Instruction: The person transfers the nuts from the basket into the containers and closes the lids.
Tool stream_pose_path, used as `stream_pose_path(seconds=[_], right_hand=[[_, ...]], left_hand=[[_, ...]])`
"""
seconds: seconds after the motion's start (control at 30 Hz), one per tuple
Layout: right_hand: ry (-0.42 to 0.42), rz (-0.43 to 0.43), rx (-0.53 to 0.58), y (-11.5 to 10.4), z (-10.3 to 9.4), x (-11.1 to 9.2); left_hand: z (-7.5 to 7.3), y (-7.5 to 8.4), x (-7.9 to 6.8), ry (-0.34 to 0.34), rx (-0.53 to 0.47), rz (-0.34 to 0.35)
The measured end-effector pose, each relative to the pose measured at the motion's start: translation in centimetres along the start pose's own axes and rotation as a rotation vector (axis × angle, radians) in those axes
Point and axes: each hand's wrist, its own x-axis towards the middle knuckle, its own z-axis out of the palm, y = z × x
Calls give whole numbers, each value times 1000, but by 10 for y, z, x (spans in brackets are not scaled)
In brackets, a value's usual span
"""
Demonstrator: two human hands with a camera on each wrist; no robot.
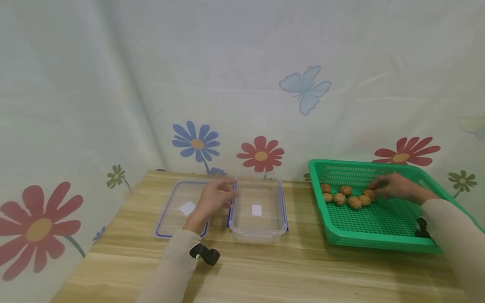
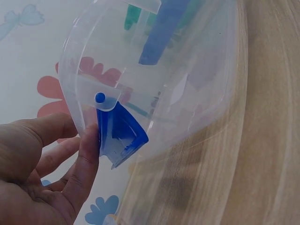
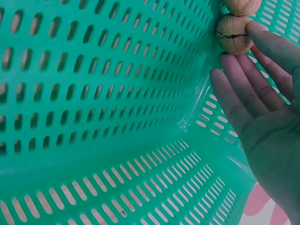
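Note:
Inside the green plastic basket (image 1: 382, 240), my right hand (image 1: 395, 187) pinches a walnut (image 3: 234, 35) between thumb and fingers. A second walnut (image 3: 243, 4) touches it in the right wrist view. Several more walnuts (image 1: 355, 202) lie to the left of that hand on the basket floor. My left hand (image 1: 216, 198) is at the left side of a clear plastic container (image 1: 257, 230), its fingertips touching the rim beside a blue latch (image 2: 119, 133). The left fingers are loosely bent, not wrapped around anything. The container stands uncovered, with a white label (image 1: 256, 210) in it.
A clear lid (image 1: 166, 225) with a blue seal and a white label lies left of the container, partly behind my left hand. Everything stands on a wood-grain table (image 1: 265, 269). Behind it hangs a white curtain (image 1: 242, 105) printed with flowers and a butterfly.

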Motion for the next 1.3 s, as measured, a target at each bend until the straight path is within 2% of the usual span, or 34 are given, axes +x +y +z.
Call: stream_pose_path(seconds=[0.23, 0.4, 0.53, 0.63, 0.93, 1.13, 1.3], right_hand=[[-4, 12, -6, 1, -2, -1], [54, 20, -46, -2, -9, -4], [104, 1, -51, -13, -16, -7], [144, -38, -38, -27, -23, -7], [246, -69, -37, -82, -41, -12], [290, -90, 2, -121, -41, -23], [316, -87, 61, -152, -34, -29]], left_hand=[[1, 2, 1, 3, 9, 8], [1, 2, 2, -2, -4, 16], [2, 1, 3, -3, -9, 14], [2, 1, 3, -2, -8, 12], [2, 2, 3, 0, 6, 17], [3, 2, 4, -3, 16, 42], [4, 5, 2, -1, 7, 29]])
